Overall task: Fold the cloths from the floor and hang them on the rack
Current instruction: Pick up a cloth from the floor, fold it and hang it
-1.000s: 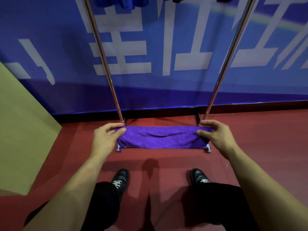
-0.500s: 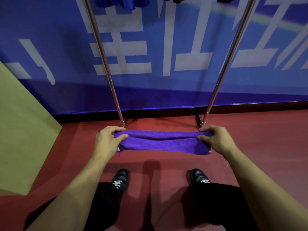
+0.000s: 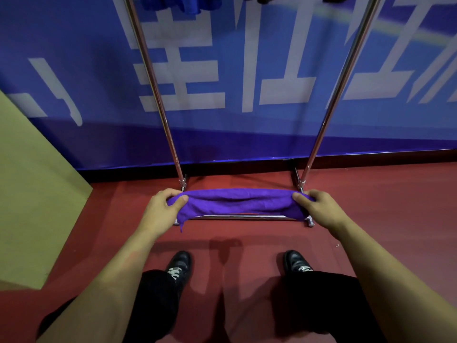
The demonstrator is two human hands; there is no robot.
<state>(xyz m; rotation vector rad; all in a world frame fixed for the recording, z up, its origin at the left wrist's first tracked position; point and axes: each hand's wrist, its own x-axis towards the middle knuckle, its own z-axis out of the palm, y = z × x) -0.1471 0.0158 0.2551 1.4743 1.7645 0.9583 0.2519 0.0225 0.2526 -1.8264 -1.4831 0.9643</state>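
Observation:
A purple cloth (image 3: 237, 203), folded into a long narrow strip, is stretched between both hands just above the red floor. My left hand (image 3: 162, 210) pinches its left end and my right hand (image 3: 319, 209) pinches its right end. The cloth hangs in front of the metal rack (image 3: 158, 95), whose two chrome uprights rise to the top of the view. The rack's low crossbar (image 3: 237, 217) shows just under the cloth's lower edge. Blue cloth (image 3: 180, 3) hangs from the rack at the top edge.
A blue banner with large white characters (image 3: 247, 70) forms the wall behind the rack. A tan board (image 3: 32, 189) leans at the left. My two black shoes (image 3: 179, 264) stand on the red floor (image 3: 383, 206) below the cloth.
Both hands have lifted the purple cloth off the floor and bunched it narrower, so the rack's low crossbar now shows beneath it.

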